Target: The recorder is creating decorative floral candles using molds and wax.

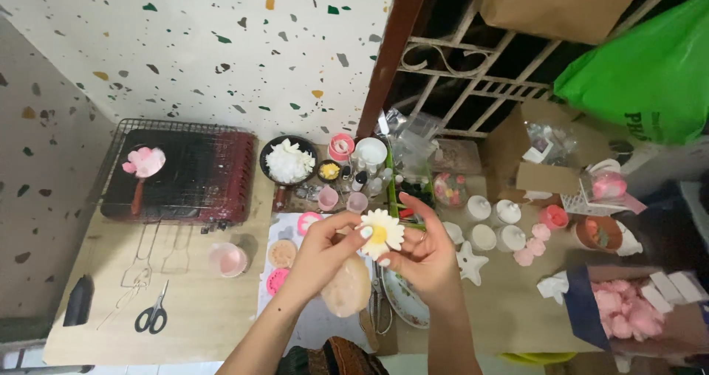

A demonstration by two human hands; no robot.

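Both hands are raised over the middle of a low wooden table (199,308) and pinch a white daisy-shaped flower with a yellow centre (381,232). My left hand (327,248) holds its left side with thumb and fingertips. My right hand (426,253) grips it from the right and below. Beneath the hands lie a pale round lump (346,288) and a patterned plate (405,301) on a white sheet (314,323).
A black wire grill (177,172) with a pink flower stands at back left. A black pan of white chunks (289,162), small cups, white jars (493,221), a white star (470,263), scissors (152,317) and a box of pink flowers (628,308) surround the hands.
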